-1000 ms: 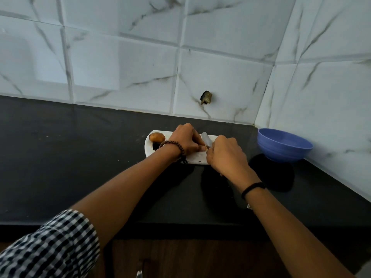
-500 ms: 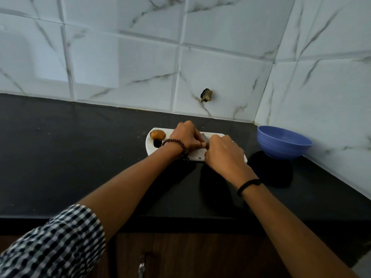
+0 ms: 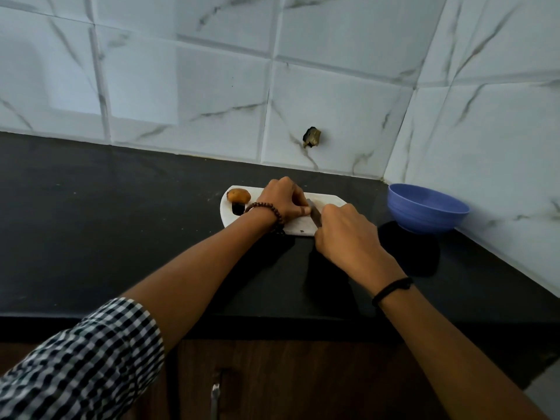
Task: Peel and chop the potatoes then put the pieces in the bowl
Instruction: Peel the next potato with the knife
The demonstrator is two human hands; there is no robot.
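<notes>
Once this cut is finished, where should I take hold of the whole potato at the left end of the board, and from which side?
I'd take the potato across its narrow middle, from above. It lies on its side, long axis left to right, on the cutting board's far left corner, nothing touching it. The left hand is nearest; the right hand holds the knife.

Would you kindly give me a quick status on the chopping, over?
Right hand grips knife, blade on board. Left hand curled beside blade, its hold hidden. Whole potato sits on board. Bowl to right, nothing between.
</notes>
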